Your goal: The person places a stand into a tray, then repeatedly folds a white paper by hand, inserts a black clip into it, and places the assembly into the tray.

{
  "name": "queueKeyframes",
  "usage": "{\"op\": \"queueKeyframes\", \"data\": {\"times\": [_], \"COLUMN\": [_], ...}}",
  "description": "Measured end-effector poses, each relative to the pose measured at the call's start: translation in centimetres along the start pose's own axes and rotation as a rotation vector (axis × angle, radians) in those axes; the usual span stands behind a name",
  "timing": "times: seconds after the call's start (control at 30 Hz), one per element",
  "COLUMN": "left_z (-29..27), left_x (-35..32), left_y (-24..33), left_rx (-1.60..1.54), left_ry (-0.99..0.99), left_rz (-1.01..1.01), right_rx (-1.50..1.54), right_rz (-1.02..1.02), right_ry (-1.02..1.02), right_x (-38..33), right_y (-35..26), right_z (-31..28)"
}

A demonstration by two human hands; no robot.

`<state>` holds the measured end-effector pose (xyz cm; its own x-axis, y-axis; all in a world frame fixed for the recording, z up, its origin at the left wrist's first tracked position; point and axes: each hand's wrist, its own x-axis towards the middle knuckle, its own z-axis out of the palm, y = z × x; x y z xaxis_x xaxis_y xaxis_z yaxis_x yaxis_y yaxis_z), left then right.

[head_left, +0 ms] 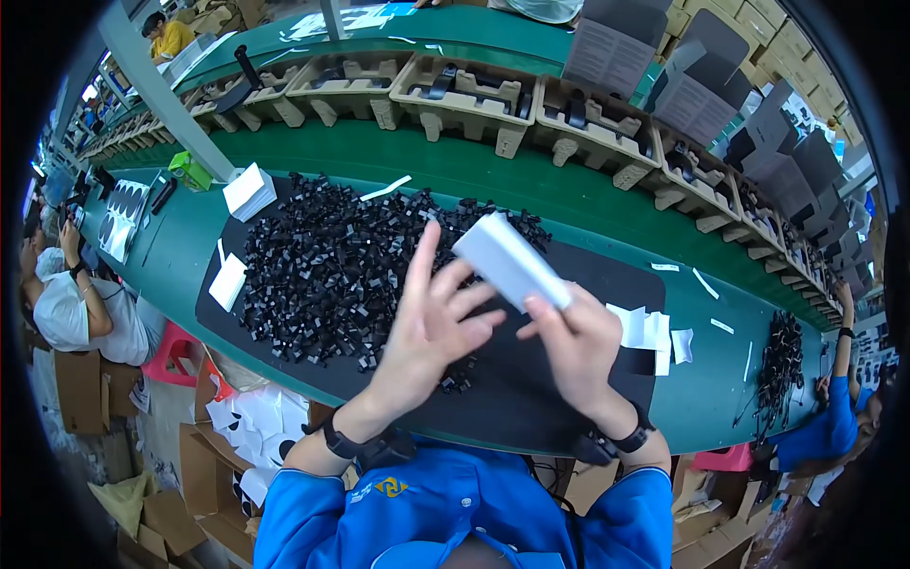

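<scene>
My right hand (583, 346) grips a folded white paper (512, 261) by its lower right end, above the black mat (531, 384). It may be a small stack; the picture blurs its edges. My left hand (436, 322) is held beside it, palm turned up and fingers spread, with nothing in it. Behind and left of that hand spreads a big heap of small black plastic parts (322, 256). A stack of white leaflets (250, 193) lies at the heap's far left corner, and more white papers (227, 281) lie at its left edge. Loose white sheets (649, 334) rest right of my right hand.
Behind the table, a green conveyor (379, 156) carries a row of cardboard pulp trays (464, 100) with black items in them. Grey box sleeves (611, 57) stand at the far right. A bundle of black cables (782, 365) lies at the right end. Co-workers sit on both sides.
</scene>
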<state>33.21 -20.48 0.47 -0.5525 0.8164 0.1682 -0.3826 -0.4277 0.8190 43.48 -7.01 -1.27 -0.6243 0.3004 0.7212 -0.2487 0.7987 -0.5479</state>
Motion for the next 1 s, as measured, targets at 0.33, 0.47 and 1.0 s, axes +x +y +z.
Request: {"op": "queueKeyframes", "data": {"times": [0.33, 0.47, 1.0], "left_z": [-0.1, -0.7, -2.5], "left_x": [-0.4, -0.5, -1.3], "left_y": [-2.9, -3.5, 0.0], "left_rx": [0.033, 0.169, 0.39], "left_ry": [0.001, -0.056, -0.153], "left_rz": [-0.263, -0.343, -0.46], "right_rx": [-0.458, -0.409, -0.121], "right_rz": [0.034, 0.015, -0.145], "right_ry": [-0.267, -0.347, -0.65], "right_x": [1.6, 1.6, 1.6], "right_y": [-3.8, -1.6, -2.3], "right_z": [-1.3, -1.3, -2.8]}}
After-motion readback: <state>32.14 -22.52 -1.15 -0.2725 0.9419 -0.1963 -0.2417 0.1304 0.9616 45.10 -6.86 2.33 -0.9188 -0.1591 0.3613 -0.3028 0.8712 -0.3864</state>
